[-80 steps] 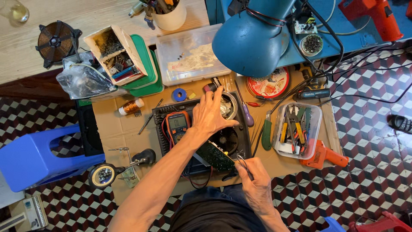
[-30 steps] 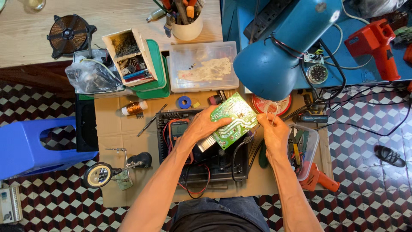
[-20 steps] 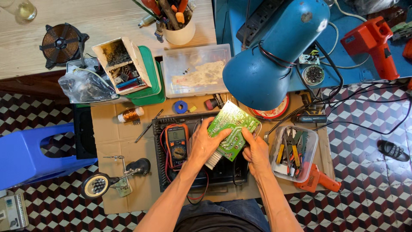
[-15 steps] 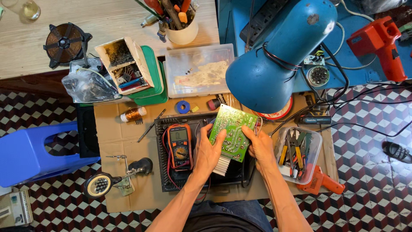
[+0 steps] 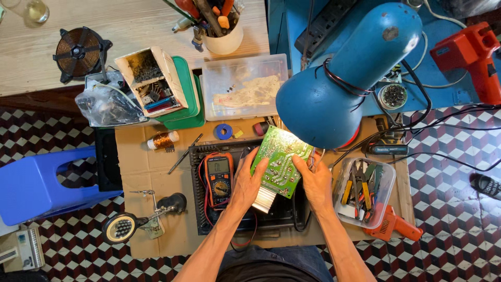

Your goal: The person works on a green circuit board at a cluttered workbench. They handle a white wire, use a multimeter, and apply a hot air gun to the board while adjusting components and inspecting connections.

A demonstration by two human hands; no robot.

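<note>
Holding a green circuit board (image 5: 281, 162) by its two long edges, the left hand (image 5: 248, 180) and the right hand (image 5: 313, 180) each curl their fingers around it, thumbs on the upper face, so that it hangs tilted above a black open appliance housing (image 5: 209, 224) on the cardboard-covered bench (image 5: 151, 167). A silvery heat sink (image 5: 265, 198) hangs from the board's near end, and that weight makes the likeliest trouble: if either grip loosens, the board could swing down and knock into the housing or the orange multimeter (image 5: 219, 177) just left of the left hand. Wires seem to run from the board's far edge toward the lamp, though I cannot tell where they end; tilting the board further could strain them or snag them. Just right of the right hand, a clear tray of pliers and cutters (image 5: 365, 190) sits near enough for an elbow to shove it toward the orange tool (image 5: 394, 227) at the bench edge. Farther out, the blue lamp shade (image 5: 347, 78) hangs right over the board's far corner, so lifting the board could bump it, and its bulb may be hot. Beyond that, the clear plastic box (image 5: 245, 86) and the cup of tools (image 5: 222, 26) stand well apart and seem out of harm's way.
</note>
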